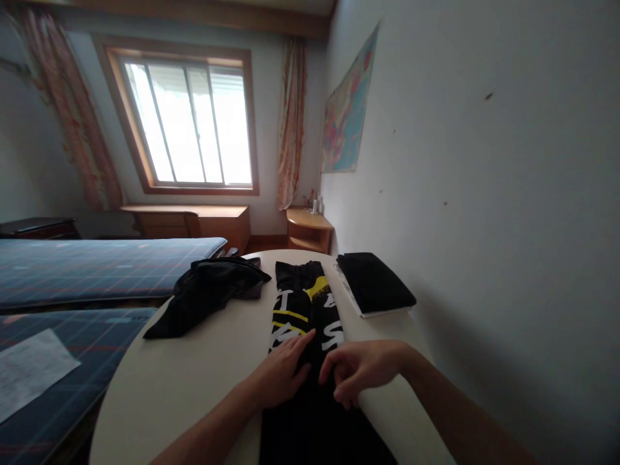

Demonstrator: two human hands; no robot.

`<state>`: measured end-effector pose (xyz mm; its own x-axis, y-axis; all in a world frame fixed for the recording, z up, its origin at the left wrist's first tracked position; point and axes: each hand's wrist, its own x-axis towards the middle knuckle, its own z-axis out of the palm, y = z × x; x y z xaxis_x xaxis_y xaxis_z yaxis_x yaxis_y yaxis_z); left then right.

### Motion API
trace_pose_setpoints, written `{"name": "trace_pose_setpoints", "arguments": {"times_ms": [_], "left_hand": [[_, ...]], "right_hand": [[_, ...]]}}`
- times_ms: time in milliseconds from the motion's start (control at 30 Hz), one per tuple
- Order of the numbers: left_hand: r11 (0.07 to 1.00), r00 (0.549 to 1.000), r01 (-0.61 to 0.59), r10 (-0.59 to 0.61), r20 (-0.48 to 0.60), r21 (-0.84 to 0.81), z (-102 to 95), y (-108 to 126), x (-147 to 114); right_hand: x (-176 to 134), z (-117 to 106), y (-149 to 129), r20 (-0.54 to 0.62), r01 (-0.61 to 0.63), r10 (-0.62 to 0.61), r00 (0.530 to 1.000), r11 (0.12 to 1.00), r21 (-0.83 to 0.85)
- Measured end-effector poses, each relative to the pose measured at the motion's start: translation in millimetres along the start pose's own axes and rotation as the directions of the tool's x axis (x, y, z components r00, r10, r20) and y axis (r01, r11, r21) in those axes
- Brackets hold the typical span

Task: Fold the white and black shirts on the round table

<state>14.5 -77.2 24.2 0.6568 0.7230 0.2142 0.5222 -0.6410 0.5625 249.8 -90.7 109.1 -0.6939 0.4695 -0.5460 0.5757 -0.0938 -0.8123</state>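
Head view: two hands (320,378) on one printed garment (305,310); two other garments.

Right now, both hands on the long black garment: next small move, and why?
Probably fold the near end up toward the far end. The black garment with yellow and white print already lies as a narrow strip along the white table, the left hand flat on it and the right hand pinching its edge at mid-length.
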Motion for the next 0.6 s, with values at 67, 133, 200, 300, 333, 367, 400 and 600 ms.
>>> {"name": "trace_pose_setpoints", "arguments": {"times_ms": [67,133,200,300,333,367,400,600], "left_hand": [[0.999,0.999,-0.034,0.033,0.011,0.023,-1.9,1.2,-0.4],[0.996,0.997,-0.077,0.076,0.017,0.055,-3.7,4.6,-1.0],[0.988,0.993,-0.116,0.116,0.006,0.097,-4.8,10.1,-1.8],[0.969,0.979,-0.201,0.201,0.015,0.143,-4.8,19.3,-2.5],[0.960,0.971,-0.240,0.238,0.029,0.144,-4.7,21.8,-2.4],[0.950,0.961,-0.278,0.274,0.046,0.141,-4.7,23.9,-2.3],[0.941,0.951,-0.309,0.304,0.061,0.137,-5.1,25.8,-2.1],[0.896,0.902,-0.424,0.404,0.150,0.133,-5.1,45.3,-4.1]], "right_hand": [[3.7,-1.0,6.1,-0.051,-0.019,0.019,0.999,1.000,-0.003],[7.4,-5.9,15.4,-0.201,-0.103,0.081,0.976,0.989,-0.102],[11.6,-13.2,25.5,-0.385,-0.182,0.093,0.918,0.962,-0.202],[20.5,-24.8,37.8,-0.667,-0.273,-0.042,0.744,0.892,-0.360],[24.4,-28.2,40.7,-0.748,-0.335,-0.081,0.659,0.859,-0.388],[28.7,-31.2,43.1,-0.813,-0.409,-0.097,0.574,0.826,-0.387],[33.3,-33.9,45.0,-0.862,-0.482,-0.086,0.499,0.799,-0.359],[56.1,-48.3,53.5,-0.919,-0.587,0.020,0.394,0.775,-0.234]]}}
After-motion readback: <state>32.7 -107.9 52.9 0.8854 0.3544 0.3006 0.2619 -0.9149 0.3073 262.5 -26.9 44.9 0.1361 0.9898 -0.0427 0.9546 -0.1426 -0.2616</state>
